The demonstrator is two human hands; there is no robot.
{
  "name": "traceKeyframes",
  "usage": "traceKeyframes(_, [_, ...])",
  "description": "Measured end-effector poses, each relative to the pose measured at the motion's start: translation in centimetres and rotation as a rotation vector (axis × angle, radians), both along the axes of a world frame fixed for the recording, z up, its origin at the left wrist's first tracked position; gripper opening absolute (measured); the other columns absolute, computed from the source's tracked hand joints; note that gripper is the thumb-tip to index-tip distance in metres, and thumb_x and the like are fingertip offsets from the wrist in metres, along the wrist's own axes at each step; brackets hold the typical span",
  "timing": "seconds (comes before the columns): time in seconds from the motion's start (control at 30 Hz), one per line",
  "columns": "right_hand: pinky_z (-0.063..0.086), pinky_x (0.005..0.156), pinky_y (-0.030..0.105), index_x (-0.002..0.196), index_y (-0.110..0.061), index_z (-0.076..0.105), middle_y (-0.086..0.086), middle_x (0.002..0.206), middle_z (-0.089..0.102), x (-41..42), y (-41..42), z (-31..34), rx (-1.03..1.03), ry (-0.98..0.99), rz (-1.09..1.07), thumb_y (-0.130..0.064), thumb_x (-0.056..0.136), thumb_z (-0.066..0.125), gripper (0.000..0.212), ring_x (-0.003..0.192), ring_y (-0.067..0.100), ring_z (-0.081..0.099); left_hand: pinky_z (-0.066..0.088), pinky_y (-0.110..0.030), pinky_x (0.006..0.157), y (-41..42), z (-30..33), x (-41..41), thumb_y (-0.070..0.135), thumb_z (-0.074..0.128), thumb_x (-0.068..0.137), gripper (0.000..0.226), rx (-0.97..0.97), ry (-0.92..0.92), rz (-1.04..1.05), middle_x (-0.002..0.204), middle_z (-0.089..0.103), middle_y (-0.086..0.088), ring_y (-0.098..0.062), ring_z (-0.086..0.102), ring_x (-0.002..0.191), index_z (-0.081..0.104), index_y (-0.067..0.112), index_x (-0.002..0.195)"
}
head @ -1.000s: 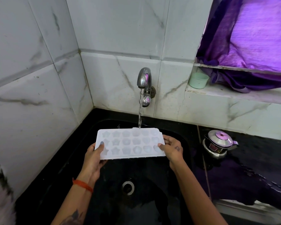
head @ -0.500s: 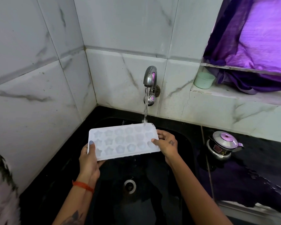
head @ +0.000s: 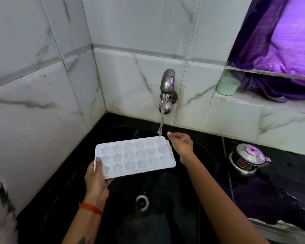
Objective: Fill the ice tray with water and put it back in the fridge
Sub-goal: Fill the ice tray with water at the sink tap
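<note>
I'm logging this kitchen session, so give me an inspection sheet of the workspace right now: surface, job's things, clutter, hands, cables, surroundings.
Surface: black sink with a drain, set in a black counter that looks wet.
Job's things: white ice tray held over the sink; the tap runs, its stream landing at the tray's far right corner.
Clutter: steel kettle on the counter; pale green cup on the ledge.
Hands: left hand grips the tray's near left corner, thumb on top; right hand is at the tray's right end, fingers loosely curled, contact unclear.
Cables: nothing seen.
Surroundings: marbled white wall tiles; purple curtain at upper right.
</note>
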State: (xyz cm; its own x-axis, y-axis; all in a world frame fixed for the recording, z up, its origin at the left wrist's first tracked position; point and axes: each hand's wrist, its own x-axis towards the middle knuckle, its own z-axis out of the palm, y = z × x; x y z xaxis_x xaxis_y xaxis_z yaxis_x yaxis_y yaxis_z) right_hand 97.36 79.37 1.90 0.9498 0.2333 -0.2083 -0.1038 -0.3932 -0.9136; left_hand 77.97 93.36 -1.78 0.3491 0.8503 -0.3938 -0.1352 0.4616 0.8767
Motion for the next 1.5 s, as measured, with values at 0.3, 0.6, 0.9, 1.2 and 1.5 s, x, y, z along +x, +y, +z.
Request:
traceKeyframes(0.3, [0.054, 0.088, 0.040, 0.075, -0.010, 0.051, 0.009, 0.100, 0.064, 3.9, 6.2, 2.6, 0.188, 0.127, -0.050, -0.051, 0.078, 0.068, 0.044, 0.090, 0.023, 0.060, 0.051, -0.034, 0.068, 0.5, -0.5, -0.6, 0.032, 0.047, 0.098, 0.036, 0.018, 0.016, 0.003, 0.102, 0.064, -0.005, -0.018, 0.062, 0.083, 0.053, 0.009, 0.126])
traceKeyframes(0.6, [0.051, 0.087, 0.040, 0.072, -0.012, 0.048, 0.015, 0.096, 0.065, 5.7, 8.4, 2.9, 0.156, 0.026, -0.132, -0.046, 0.083, 0.061, 0.038, 0.086, 0.026, 0.059, 0.051, -0.035, 0.069, 0.8, -0.4, -0.8, 0.032, 0.048, 0.098, 0.036, 0.017, 0.009, -0.001, 0.112, 0.063, -0.009, -0.020, 0.063, 0.088, 0.054, 0.009, 0.125])
traceKeyframes(0.9, [0.058, 0.064, 0.029, 0.076, -0.010, 0.060, 0.009, 0.071, 0.061, 5.5, 7.2, 4.3, 0.329, 0.224, 0.003, -0.047, 0.088, 0.058, 0.038, 0.062, 0.018, 0.061, 0.051, -0.036, 0.070, 0.5, 0.1, -0.8, 0.031, 0.047, 0.098, 0.030, 0.011, 0.012, 0.004, 0.101, 0.063, -0.003, -0.017, 0.062, 0.085, 0.054, 0.012, 0.119])
traceKeyframes(1.2, [0.056, 0.072, 0.030, 0.115, -0.001, 0.057, 0.013, 0.090, 0.066, 4.5, 4.5, 4.4, 0.223, 0.229, 0.147, -0.052, 0.088, 0.055, 0.058, 0.079, 0.023, 0.064, 0.051, -0.035, 0.067, 0.4, 0.8, -1.4, 0.032, 0.047, 0.098, 0.024, 0.012, 0.012, 0.012, 0.097, 0.063, -0.001, -0.017, 0.062, 0.084, 0.054, 0.014, 0.112])
traceKeyframes(1.5, [0.051, 0.092, 0.040, 0.120, -0.029, 0.054, 0.005, 0.109, 0.066, -3.2, -3.1, 0.6, 0.020, 0.041, 0.310, -0.039, 0.088, 0.061, 0.034, 0.101, 0.020, 0.063, 0.052, -0.038, 0.069, -1.0, 2.5, -3.2, 0.030, 0.048, 0.098, 0.026, -0.001, 0.014, -0.012, 0.103, 0.063, -0.006, -0.023, 0.062, 0.089, 0.054, 0.013, 0.116])
